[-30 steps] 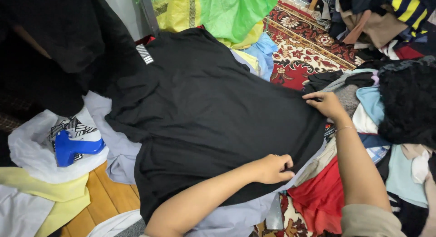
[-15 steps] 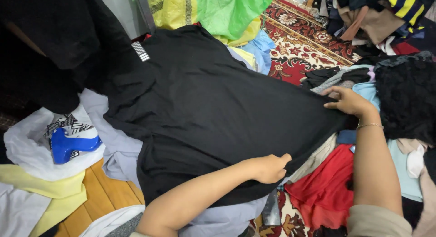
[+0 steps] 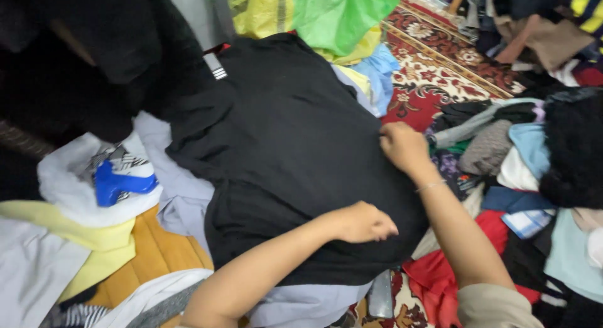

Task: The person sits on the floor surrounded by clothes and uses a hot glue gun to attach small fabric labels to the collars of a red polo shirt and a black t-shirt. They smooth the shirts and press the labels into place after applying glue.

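Since half a second ago the right hand [image 3: 403,147] has drawn inward from the garment's right edge, and the fabric has come with it, so the black garment [image 3: 282,152] now lies narrower. That hand pinches the soft black cloth, fingers closed on a fold near the right side. One left hand [image 3: 364,222] rests knuckles-up on the lower part of the same garment, fingers curled; whether it grips cloth or only presses it down I cannot tell. A thin bracelet [image 3: 430,186] circles the right wrist.

One black garment, matte and limp, is spread over a pale lavender sheet [image 3: 182,196] in the middle of the pile. To the left sits one white cloth with a blue printed patch [image 3: 116,183], beside one pale yellow fabric [image 3: 94,246] on a wooden floor [image 3: 157,246]. Above lie one bright green cloth [image 3: 339,14] and a red patterned carpet [image 3: 440,70]. On the right is a heap of mixed clothes [image 3: 534,171], with one red piece [image 3: 440,284] below
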